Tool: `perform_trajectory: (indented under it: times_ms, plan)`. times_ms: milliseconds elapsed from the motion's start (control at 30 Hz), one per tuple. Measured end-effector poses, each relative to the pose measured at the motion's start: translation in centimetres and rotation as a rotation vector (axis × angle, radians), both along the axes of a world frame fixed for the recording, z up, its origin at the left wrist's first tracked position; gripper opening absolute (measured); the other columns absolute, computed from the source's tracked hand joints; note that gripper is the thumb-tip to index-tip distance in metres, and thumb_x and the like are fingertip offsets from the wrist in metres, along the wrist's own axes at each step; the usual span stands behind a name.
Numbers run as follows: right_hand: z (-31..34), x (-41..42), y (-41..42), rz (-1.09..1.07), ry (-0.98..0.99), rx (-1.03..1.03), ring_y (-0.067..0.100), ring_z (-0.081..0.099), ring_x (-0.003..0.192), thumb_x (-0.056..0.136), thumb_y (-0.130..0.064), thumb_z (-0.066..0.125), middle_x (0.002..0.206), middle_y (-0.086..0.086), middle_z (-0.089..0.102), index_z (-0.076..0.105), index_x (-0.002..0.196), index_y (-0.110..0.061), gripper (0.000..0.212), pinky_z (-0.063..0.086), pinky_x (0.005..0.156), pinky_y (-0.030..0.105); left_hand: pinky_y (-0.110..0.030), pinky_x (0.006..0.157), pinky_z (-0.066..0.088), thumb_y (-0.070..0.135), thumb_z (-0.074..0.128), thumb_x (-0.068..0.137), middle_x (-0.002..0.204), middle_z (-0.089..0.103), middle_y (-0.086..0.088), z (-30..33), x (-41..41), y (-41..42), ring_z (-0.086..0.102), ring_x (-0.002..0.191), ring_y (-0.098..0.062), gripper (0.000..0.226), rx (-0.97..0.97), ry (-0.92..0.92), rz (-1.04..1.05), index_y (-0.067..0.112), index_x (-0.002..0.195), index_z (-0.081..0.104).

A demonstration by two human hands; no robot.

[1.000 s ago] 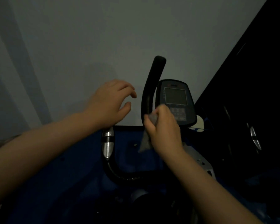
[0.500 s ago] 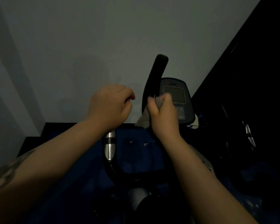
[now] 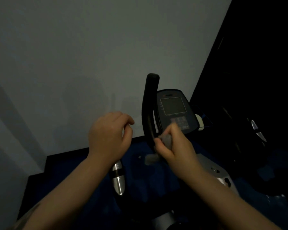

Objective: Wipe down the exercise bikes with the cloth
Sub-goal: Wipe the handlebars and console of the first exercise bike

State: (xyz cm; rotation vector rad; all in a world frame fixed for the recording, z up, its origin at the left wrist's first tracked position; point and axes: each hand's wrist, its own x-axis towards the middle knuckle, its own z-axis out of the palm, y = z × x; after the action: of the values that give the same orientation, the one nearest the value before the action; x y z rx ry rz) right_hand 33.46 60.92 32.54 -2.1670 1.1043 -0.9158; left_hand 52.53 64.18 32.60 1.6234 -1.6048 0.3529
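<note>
1. Cloth (image 3: 167,139), bunched in our right hand (image 3: 175,146), has slid back down the black handlebar (image 3: 149,110) since half a second ago.
2. Our left hand (image 3: 109,136) hovers loosely curled, holding nothing.
3. We judge the wiping stroke midway; the console (image 3: 174,110) waits.

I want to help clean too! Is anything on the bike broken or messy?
Nothing looks broken or spilled. The right hand grips the grey cloth against the black handlebar, and the console sits straight. The room is dim, so small marks would not show.
</note>
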Motion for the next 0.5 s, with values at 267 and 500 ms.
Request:
perform_trajectory:
  times_ms: [267, 500]
  plan:
    - [0.9, 1.5, -2.4, 0.097, -0.171, 0.185, 0.01, 0.055, 0.072, 0.093, -0.021, 0.056, 0.08, 0.003, 0.053, 0.043, 0.086, -0.015, 0.016, 0.046, 0.064, 0.023, -0.02, 0.062, 0.03, 0.013, 0.056, 0.079, 0.075, 0.065, 0.004, 0.3, -0.1, 0.1, 0.058, 0.071, -0.015, 0.014, 0.019, -0.037, 0.015, 0.018, 0.081, 0.069]
    - [1.1, -1.7, -2.7, 0.205, -0.043, 0.298, 0.005, 0.05, 0.07, 0.093, -0.02, 0.056, 0.076, -0.005, 0.051, 0.045, 0.089, -0.008, 0.016, 0.042, 0.064, 0.018, -0.017, 0.06, 0.021, 0.011, 0.058, 0.077, 0.073, 0.062, 0.004, 0.5, -0.4, 0.1, 0.055, 0.07, -0.013, 0.014, 0.004, -0.039, 0.043, 0.018, 0.08, 0.069]
